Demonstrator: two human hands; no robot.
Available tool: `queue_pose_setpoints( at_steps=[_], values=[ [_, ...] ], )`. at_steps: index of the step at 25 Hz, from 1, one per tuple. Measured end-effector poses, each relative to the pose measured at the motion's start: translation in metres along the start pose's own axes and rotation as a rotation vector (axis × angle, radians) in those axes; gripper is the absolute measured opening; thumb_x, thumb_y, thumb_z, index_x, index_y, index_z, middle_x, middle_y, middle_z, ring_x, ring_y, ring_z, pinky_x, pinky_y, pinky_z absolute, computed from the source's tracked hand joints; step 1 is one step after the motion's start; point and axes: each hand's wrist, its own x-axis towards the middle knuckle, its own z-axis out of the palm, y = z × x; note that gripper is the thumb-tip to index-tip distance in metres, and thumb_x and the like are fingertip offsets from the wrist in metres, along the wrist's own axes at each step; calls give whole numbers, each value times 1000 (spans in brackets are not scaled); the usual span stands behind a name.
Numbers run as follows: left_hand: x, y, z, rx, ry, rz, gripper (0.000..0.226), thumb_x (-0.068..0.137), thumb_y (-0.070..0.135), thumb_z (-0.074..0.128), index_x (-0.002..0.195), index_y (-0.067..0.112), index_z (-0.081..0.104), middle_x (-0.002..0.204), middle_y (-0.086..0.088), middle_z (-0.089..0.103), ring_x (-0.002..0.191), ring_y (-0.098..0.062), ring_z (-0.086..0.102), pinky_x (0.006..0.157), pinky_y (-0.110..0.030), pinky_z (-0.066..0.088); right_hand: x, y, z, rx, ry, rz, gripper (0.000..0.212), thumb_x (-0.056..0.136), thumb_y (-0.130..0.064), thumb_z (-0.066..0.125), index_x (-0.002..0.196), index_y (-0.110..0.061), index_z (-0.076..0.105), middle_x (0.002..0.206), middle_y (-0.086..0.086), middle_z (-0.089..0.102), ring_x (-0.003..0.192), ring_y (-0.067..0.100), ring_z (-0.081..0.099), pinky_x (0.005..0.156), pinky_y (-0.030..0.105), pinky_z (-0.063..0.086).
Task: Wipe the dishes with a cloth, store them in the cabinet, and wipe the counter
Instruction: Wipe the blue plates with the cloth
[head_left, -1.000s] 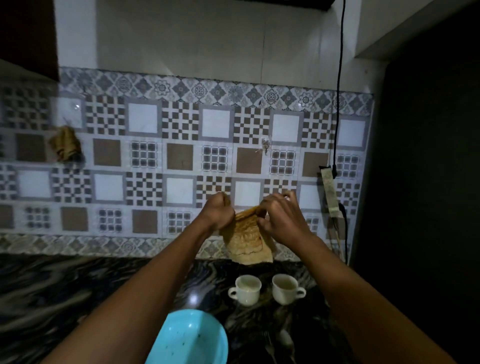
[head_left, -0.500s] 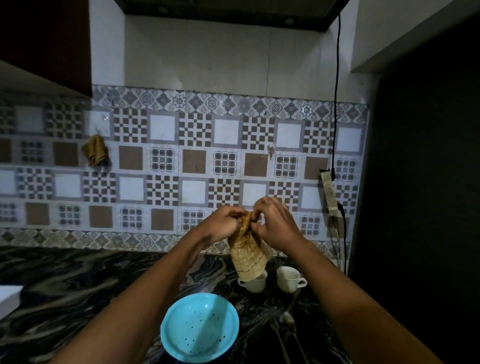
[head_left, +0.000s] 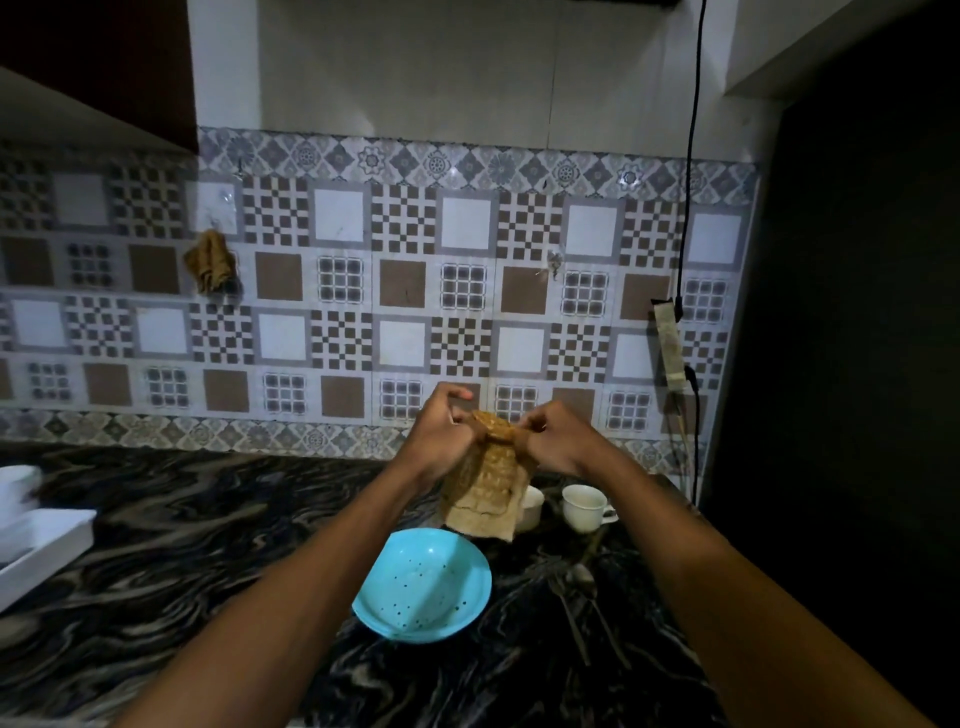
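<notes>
Both hands are raised above the desk (head_left: 156, 525), before the tiled wall. Left hand (head_left: 441, 441) and right hand (head_left: 558, 441) each pinch the top edge of the cloth (head_left: 488, 478) with curled fingers; it hangs between them, its lower edge in front of the left cup (head_left: 531, 509). A second cup (head_left: 584, 506) stands just beside. Nearer, a blue colander (head_left: 423, 584) rests on the desk, cutlery (head_left: 582, 597) to its right.
</notes>
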Motion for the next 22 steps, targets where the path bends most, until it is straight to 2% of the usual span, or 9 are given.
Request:
queue_pose_setpoints(
  at_steps=[2, 5, 8, 11, 14, 15, 17, 19, 22],
  values=[
    [-4, -7, -1, 16, -17, -38, 32, 85, 0, 60, 108, 17, 46, 88, -8, 57, 83, -21, 56, 68, -30, 46, -9, 1, 10, 9, -134, 56, 9, 79, -19, 69, 84, -13, 64, 82, 6, 63, 75, 16, 57, 67, 31, 47],
    [-12, -25, -2, 11, -59, -122, 27, 84, -2, 59, 103, 15, 48, 87, -9, 57, 80, -20, 55, 68, -31, 45, -16, 4, 31, -66, -271, 98, 29, 74, -31, 78, 97, -18, 65, 95, 1, 67, 85, 17, 62, 73, 26, 47],
    [-21, -52, -4, -34, 30, -185, 15, 85, 4, 58, 85, 19, 55, 81, -4, 60, 76, -17, 55, 65, -27, 44, -16, 12, 57, -143, -363, 130, 32, 82, -31, 72, 105, -9, 68, 100, 5, 68, 87, 17, 60, 73, 23, 42],
    [-35, -92, -10, -34, 87, -307, 19, 93, 18, 52, 74, 16, 56, 66, 2, 58, 64, -14, 55, 55, -24, 40, -16, 25, 80, -209, -368, 128, 35, 86, -28, 68, 109, -2, 68, 104, 10, 67, 91, 20, 61, 72, 22, 40],
    [-48, -148, -19, 163, 149, -457, 21, 86, 24, 63, 68, 15, 57, 76, -16, 67, 64, -28, 65, 58, -29, 50, -13, 42, 104, -222, -267, 157, 38, 87, -28, 67, 114, 0, 65, 115, 14, 65, 107, 29, 60, 85, 30, 46],
    [-51, -165, -24, 277, 172, -483, 19, 83, 24, 67, 69, 13, 62, 83, -21, 70, 74, -32, 68, 66, -34, 55, -10, 48, 112, -225, -229, 166, 40, 87, -29, 67, 114, 1, 64, 117, 15, 64, 109, 31, 59, 86, 32, 46],
    [-59, -187, -33, 553, 160, -522, 22, 82, 27, 67, 88, 6, 69, 101, -19, 70, 96, -32, 67, 82, -36, 53, -5, 55, 126, -230, -197, 178, 41, 86, -30, 67, 110, 2, 62, 114, 17, 63, 108, 34, 58, 79, 33, 45],
    [-63, -201, -41, 728, 132, -550, 38, 84, 32, 63, 107, 2, 66, 113, -18, 66, 105, -32, 63, 84, -36, 50, 0, 62, 137, -221, -214, 175, 35, 85, -28, 68, 97, 5, 63, 101, 19, 64, 101, 35, 60, 71, 33, 44],
    [-60, -214, -42, 780, 153, -601, 46, 84, 39, 62, 116, 7, 62, 120, -17, 62, 110, -33, 60, 85, -37, 49, 4, 64, 145, -200, -226, 171, 28, 86, -22, 67, 81, 5, 61, 89, 19, 62, 85, 29, 60, 58, 28, 34]
  ],
)
